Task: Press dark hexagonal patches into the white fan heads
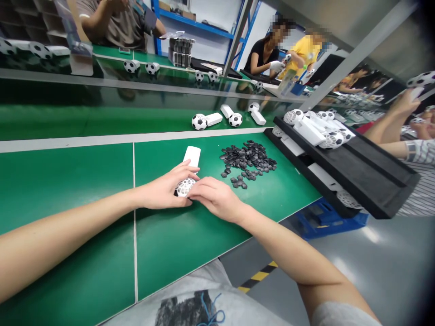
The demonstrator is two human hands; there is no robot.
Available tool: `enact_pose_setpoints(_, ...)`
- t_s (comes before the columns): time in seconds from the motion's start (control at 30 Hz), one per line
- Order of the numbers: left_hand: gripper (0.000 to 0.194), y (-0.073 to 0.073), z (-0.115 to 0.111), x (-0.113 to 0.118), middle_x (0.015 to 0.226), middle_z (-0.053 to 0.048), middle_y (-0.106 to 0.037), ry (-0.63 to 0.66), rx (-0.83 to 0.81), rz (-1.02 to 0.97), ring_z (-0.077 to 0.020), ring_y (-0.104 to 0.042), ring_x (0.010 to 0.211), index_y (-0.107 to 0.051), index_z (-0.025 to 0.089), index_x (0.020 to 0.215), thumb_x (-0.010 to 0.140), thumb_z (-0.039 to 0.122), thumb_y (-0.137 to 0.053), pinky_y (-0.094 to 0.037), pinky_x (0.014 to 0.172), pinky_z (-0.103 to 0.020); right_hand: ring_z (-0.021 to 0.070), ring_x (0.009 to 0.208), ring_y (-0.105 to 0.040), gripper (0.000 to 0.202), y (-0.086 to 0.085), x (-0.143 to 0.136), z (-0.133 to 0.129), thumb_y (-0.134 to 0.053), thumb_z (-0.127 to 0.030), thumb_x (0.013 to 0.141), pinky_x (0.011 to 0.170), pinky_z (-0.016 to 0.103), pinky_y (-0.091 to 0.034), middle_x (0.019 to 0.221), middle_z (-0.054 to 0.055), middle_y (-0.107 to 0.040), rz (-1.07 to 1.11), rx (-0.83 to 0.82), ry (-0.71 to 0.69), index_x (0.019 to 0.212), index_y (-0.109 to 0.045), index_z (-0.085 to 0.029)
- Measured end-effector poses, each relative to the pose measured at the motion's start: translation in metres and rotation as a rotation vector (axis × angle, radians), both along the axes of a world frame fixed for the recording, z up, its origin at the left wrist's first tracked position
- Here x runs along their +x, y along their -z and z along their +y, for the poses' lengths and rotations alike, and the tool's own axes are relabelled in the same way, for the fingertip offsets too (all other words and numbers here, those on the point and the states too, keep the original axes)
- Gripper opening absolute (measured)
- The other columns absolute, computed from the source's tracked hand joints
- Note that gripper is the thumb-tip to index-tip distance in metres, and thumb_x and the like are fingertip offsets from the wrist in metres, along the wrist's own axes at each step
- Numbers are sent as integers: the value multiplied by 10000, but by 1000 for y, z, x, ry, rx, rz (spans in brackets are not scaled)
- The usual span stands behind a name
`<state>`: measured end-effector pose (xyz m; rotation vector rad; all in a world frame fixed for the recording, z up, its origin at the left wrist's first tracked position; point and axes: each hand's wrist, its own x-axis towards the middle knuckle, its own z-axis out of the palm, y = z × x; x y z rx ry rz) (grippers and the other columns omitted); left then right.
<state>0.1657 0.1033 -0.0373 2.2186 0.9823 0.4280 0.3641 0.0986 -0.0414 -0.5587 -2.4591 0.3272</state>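
green bench mat (84, 181) carried, near its front edge, a white ball-headed device (187, 179) grasped at the lattice ball by the left hand (163, 190) and fingered by the right hand (215, 197), a heap of black pieces (249, 158) lying toward the right edge

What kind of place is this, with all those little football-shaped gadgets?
Most likely a factory assembly line: a long green workbench, a heap of small black plastic pieces, and a black tray of white football-headed gadgets. Other seated people work nearby.
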Motion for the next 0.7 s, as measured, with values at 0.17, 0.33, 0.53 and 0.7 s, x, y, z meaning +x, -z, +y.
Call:
enact_pose_setpoints(0.17,439,1,0,-2,1420,-65,-318,14,1,-31,-269,-43,1385,-465,207,1142,741,327,-596,-160,1115,-485,130,774,-591,52,6,7,-5,-594,-247,818,724,276,-492,816,9,-640,153,-299,168,848,-606,-207)
enact_pose_setpoints(0.33,451,2,0,-3,1426,-67,-311,1,-10,-42,-272,-57,1383,-456,204,1148,733,312,-594,-170,1115,-474,126,816,-594,46,12,7,-6,-579,-203,828,761,271,-484,830,19,-649,174,-327,136,828,-624,-197)
enact_pose_setpoints(0.53,435,2,1,-3,1429,-57,-303,4,-37,-55,-257,-38,1386,-457,202,1147,731,264,-565,-150,1123,-465,104,691,-537,31,7,-1,-5,-597,-205,802,671,248,-462,755,0,-581,201,-461,151,789,-586,-180)
enact_pose_setpoints(0.7,360,-1,-1,-1,1375,-31,-381,2,-69,-67,-241,-9,1388,-474,222,1089,735,231,-538,-145,1125,-454,81,625,-489,143,6,-5,0,-643,-237,754,602,229,-435,741,-27,-533,252,-845,188,790,-518,-179)
